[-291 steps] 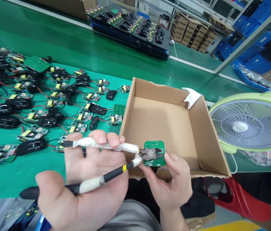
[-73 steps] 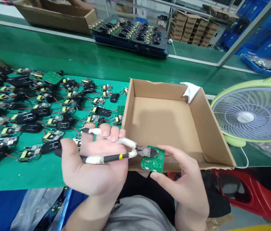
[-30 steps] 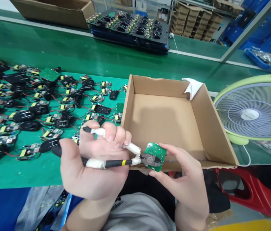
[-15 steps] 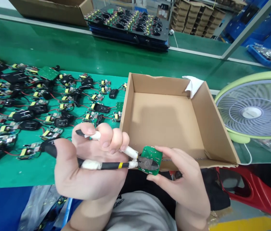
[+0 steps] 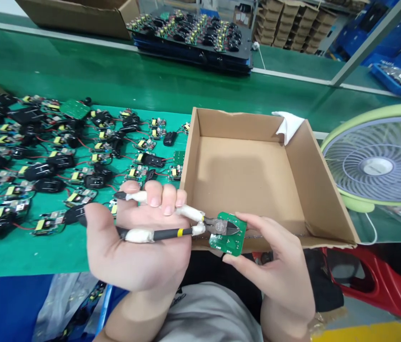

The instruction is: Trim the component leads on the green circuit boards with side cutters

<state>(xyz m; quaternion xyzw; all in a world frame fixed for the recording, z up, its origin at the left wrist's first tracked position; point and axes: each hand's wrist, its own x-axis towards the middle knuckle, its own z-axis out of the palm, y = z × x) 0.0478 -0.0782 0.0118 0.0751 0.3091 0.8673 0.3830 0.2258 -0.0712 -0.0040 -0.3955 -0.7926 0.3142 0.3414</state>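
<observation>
My left hand [image 5: 139, 242] is wrapped round a pair of side cutters [image 5: 172, 228] with black handles bound in white tape. The cutter jaws rest on a small green circuit board [image 5: 230, 235]. My right hand [image 5: 275, 270] pinches that board by its lower and right edges, solder side up, just in front of the near wall of an open cardboard box [image 5: 310, 171]. The box holds nothing that I can see.
Several small circuit boards with black parts and red wires [image 5: 54, 152] lie spread on the green mat to the left. A green table fan [image 5: 378, 166] stands at the right. A dark tray of boards [image 5: 193, 38] and another carton [image 5: 79, 16] sit at the back.
The board has tipped slightly in my right hand and the cutter jaws have shifted across it. Both hands stay in front of the box.
</observation>
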